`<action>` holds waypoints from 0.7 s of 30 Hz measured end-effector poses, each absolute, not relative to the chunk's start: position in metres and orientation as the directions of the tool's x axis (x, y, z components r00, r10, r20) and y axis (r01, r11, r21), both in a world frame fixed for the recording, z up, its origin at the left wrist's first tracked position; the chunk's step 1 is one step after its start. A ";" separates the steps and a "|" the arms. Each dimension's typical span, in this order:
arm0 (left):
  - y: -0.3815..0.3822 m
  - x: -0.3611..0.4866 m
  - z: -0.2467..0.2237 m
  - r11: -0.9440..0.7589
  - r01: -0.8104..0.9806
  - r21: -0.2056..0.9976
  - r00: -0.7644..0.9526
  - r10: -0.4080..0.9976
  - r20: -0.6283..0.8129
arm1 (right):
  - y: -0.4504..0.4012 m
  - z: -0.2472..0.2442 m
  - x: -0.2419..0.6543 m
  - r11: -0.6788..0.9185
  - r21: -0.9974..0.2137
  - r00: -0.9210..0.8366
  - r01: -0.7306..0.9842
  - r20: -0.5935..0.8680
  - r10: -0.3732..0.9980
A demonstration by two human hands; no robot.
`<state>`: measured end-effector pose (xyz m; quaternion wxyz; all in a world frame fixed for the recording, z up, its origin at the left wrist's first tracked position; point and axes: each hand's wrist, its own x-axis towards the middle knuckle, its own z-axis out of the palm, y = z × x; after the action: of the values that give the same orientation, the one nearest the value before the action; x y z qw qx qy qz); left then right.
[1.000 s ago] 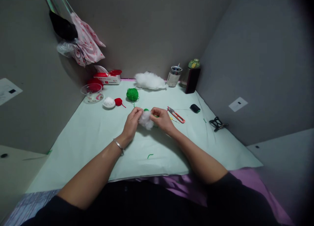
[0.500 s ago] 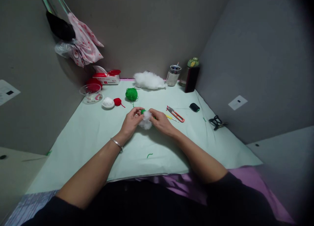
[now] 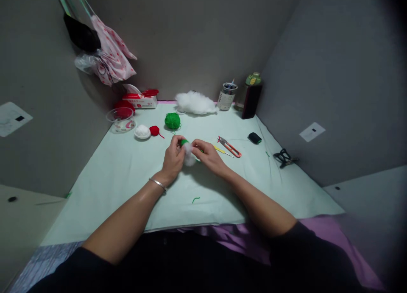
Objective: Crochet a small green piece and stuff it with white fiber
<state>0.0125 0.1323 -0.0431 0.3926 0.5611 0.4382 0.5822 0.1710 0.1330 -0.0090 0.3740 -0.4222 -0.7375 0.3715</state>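
Note:
Over the middle of the table, my left hand is closed around a small green crocheted piece, mostly covered by my fingers. White stuffing puffs out against it, between my two hands. My right hand pinches at the stuffing's right side with thumb and fingertips. A green yarn ball lies beyond my left hand, its strand trailing toward the piece. To the right of my right hand are a yellow crochet hook and orange thread snips.
A heap of white stuffing lies at the back. Left stand a clear plastic tub, a white ball of yarn and a small red ball. Right are a phone, a black case and black scissors.
My left hand has turned more upright around the green piece. My right fingers have shifted slightly on the stuffing, which looks narrower. The whole view has moved a little.

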 end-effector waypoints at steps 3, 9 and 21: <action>0.129 0.015 -0.043 -0.306 0.002 0.952 -0.033 0.952 0.306 | 0.140 -0.014 0.171 0.325 -0.889 -0.331 0.322 0.216 0.919; 0.125 0.014 -0.041 -0.221 -0.071 0.973 0.038 0.974 0.224 | 0.148 -0.024 0.175 0.290 -0.876 -0.235 0.385 0.211 0.949; 0.132 0.010 -0.042 -0.193 -0.102 0.976 -0.013 0.981 0.193 | 0.130 -0.013 0.172 0.424 -0.789 -0.387 0.444 0.257 0.885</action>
<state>0.0100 0.1323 -0.0424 0.4734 0.5189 0.4233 0.5722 0.1719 0.1300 -0.0130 0.3461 -0.4321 -0.7694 0.3187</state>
